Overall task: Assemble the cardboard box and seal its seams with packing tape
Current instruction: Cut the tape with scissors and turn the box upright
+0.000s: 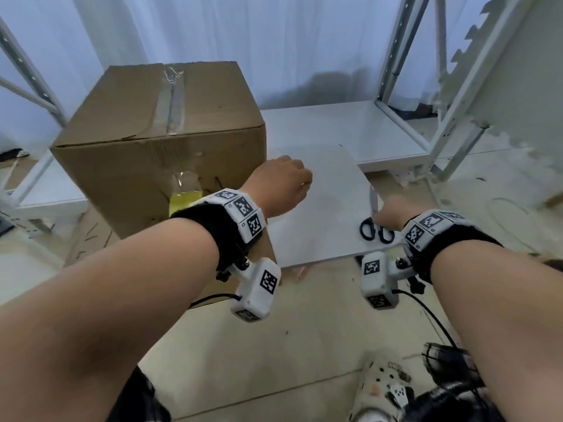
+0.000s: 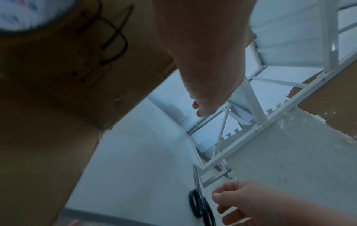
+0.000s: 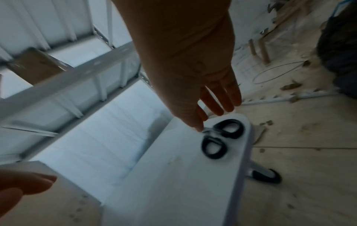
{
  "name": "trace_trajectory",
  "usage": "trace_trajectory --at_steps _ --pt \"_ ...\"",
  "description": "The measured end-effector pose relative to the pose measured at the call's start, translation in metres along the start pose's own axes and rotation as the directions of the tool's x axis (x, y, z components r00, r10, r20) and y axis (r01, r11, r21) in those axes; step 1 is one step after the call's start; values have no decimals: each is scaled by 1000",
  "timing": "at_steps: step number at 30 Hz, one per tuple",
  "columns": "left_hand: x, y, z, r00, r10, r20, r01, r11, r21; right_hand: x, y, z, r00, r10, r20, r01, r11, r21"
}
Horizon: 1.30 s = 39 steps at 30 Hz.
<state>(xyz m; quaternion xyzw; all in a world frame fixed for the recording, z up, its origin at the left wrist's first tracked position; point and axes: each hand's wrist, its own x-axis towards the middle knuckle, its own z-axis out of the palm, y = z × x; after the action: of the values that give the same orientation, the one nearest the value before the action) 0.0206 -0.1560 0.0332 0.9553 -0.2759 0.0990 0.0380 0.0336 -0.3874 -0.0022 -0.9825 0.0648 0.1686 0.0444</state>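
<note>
Both hands hold nothing: your right hand (image 1: 391, 213), fingers straight, touches the scissors (image 1: 375, 228) on the white board (image 1: 316, 208); your left hand (image 1: 281, 184) hangs loosely curled. Beyond, the cardboard box (image 1: 161, 141) stands taped on top, probably light and dentable, so grip its stiff corners.
</note>
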Motion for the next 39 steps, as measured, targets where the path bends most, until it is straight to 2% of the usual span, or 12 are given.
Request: trace_trajectory --at_steps 3,5,9,13,17,21,23,25,28,32,35,39 --pt "21 9 23 993 1 118 -3 1000 13 13 12 18 1000 11 20 -11 1000 14" --pt "37 15 34 983 -41 177 45 999 -23 23 13 29 999 32 7 -32 998 49" --pt "55 17 49 967 -86 240 102 993 -54 30 5 44 996 -11 -88 21 993 117" --pt "59 11 57 953 -120 278 144 988 -64 35 -3 46 993 -19 -118 38 987 158" --pt "58 11 51 971 -123 205 150 981 -122 35 -11 40 992 13 -125 19 968 252" --pt "48 12 31 987 -129 92 144 973 -179 27 -24 28 973 37 -228 52 926 374" --pt "39 12 14 991 -130 14 131 970 -207 19 -32 19 958 51 -282 97 868 487" --pt "29 11 -8 989 -125 -79 104 968 -228 9 -44 8 929 54 -367 186 787 588" --pt "9 8 -43 969 -111 -220 61 973 -223 -8 -67 -13 876 7 -483 347 685 640" --pt "-34 -16 -79 935 -136 -328 83 982 -170 -39 -104 -46 742 -79 -666 570 598 564" --pt "-74 -45 -96 909 -195 -368 175 981 -86 -63 -134 -64 649 -156 -745 679 559 475" --pt "-124 -83 -105 839 -374 -395 430 901 59 -84 -183 -72 569 -331 -753 727 631 272"
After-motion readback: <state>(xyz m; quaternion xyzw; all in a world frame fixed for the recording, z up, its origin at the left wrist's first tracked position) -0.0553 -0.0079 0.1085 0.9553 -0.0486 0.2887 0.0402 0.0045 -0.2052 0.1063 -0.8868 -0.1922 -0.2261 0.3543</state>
